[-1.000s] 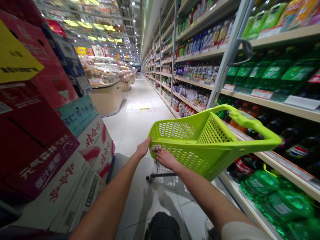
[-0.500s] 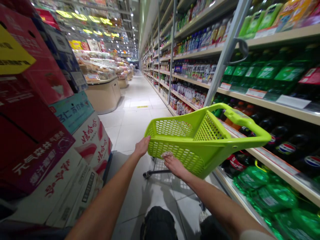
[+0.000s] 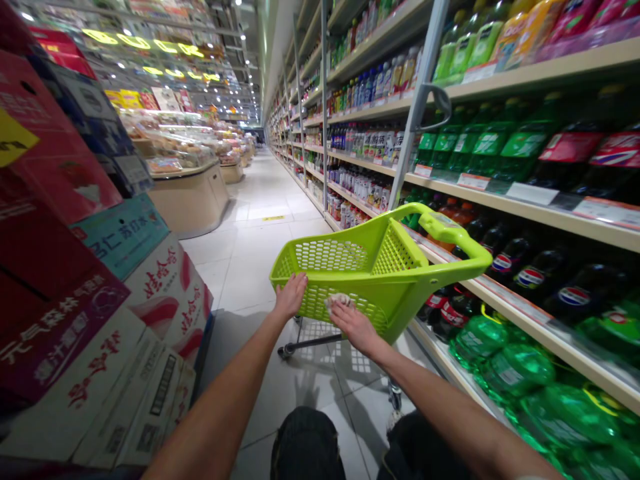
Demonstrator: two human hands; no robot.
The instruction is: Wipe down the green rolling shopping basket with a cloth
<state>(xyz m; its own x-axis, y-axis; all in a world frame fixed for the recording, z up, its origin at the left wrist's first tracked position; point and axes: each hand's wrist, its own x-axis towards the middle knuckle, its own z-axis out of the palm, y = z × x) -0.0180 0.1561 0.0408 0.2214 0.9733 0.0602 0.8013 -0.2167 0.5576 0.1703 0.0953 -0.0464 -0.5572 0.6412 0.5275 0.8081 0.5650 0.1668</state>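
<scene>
A lime-green shopping cart (image 3: pixel 345 287) stands side-on before me, its side wall pierced with rows of holes. My left hand (image 3: pixel 291 297) lies on the near side wall by the front corner, fingers stretched out, just under the rim. Farther right, my right hand (image 3: pixel 354 325) presses a crumpled whitish cloth (image 3: pixel 341 300) against the same wall. Part of the cloth is hidden under the fingers. The cart's handle (image 3: pixel 463 240) points toward the shelves.
Shelves of bottled drinks (image 3: pixel 505 140) line the right side, with large green bottles (image 3: pixel 520 373) low down. Stacked cartons (image 3: pixel 165 293) stand close on the left. A tiled aisle (image 3: pixel 250 233) runs ahead past a rounded display counter (image 3: pixel 187 200). My knees (image 3: pixel 307 443) are below the cart.
My left hand has gone from gripping the front rim to lying on the side wall. The right hand and cloth have moved up the wall. The view has shifted slightly right.
</scene>
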